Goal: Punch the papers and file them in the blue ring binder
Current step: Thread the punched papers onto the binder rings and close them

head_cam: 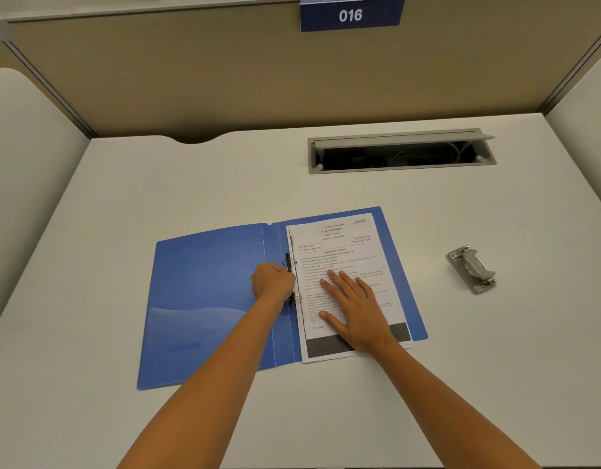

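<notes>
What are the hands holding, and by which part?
The left hand grips the ring mechanism of the blue binder; the right hand only presses flat on the papers.

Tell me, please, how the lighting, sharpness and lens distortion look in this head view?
Head view: soft, even light; a pale sheen on the blue ring binder; wide-angle bending of the desk edges and partition; print on the papers too blurred to read.

Partition sign (351,15): "016", white numerals on blue.
Top sheet of papers (343,252): heading "KANNADA", then "LITERATURE" beneath; body text too small to read.
</notes>
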The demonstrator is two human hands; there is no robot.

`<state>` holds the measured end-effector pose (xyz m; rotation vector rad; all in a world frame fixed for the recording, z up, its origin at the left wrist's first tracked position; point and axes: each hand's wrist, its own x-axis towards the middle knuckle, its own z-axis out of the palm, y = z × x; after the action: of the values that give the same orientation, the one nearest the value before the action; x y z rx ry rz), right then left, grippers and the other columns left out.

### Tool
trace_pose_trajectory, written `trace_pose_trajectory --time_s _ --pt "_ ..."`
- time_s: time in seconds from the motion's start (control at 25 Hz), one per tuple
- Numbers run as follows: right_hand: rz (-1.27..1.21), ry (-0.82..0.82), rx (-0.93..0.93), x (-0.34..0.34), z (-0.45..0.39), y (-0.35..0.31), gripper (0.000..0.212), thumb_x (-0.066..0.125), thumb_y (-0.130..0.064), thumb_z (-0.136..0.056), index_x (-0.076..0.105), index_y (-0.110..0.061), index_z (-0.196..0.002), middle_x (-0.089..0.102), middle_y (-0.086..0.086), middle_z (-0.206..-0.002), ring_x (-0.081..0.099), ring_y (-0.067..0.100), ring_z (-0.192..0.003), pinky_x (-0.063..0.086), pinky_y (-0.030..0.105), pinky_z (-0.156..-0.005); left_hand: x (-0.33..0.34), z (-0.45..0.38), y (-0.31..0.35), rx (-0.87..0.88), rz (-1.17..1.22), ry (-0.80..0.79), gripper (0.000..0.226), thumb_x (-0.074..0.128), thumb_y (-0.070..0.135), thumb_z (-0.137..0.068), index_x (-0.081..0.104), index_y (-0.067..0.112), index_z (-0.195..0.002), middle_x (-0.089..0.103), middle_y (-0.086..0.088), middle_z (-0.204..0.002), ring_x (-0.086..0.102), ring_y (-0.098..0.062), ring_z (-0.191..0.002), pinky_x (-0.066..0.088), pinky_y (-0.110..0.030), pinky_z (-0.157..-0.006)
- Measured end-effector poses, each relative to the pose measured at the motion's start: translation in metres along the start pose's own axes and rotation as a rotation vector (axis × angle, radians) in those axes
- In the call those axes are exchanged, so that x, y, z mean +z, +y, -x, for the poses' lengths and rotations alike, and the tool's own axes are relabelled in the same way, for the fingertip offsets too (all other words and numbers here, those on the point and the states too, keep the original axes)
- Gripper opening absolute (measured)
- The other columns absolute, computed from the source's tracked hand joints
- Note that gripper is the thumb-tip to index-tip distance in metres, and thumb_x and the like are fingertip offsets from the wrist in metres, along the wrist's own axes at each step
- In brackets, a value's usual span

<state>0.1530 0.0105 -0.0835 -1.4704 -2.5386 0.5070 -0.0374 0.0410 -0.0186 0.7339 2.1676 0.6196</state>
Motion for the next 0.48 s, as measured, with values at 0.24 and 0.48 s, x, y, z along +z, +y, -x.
trace_pose_trajectory --time_s 0.24,0.48 --pt "-0.020 0.009 -0.007 0.000 0.000 0.000 0.065 0.030 -0.063 -0.093 0.020 -0.032 -0.149 0.014 -0.009 -0.158 0.010 0.013 -0.147 0.003 0.036 -0.119 0.008 0.012 -0.005 0.174 0.092 0.019 0.006 0.072 0.018 -0.082 0.068 0.014 -0.084 0.069 -0.002 -0.088 0.067 -0.020 -0.083 0.055 -0.029 -0.064" --pt "-0.053 0.054 0.046 -0.004 -0.008 -0.005 0.060 0.034 -0.061 -0.091 0.037 -0.029 -0.142 0.035 -0.005 -0.151 0.028 0.016 -0.141 0.017 0.038 -0.117 -0.017 -0.003 -0.045 0.420 -0.210 -0.128 0.081 0.079 0.013 -0.072 0.041 0.025 -0.142 0.026 0.000 -0.156 0.012 -0.026 -0.149 0.010 -0.045 -0.121"
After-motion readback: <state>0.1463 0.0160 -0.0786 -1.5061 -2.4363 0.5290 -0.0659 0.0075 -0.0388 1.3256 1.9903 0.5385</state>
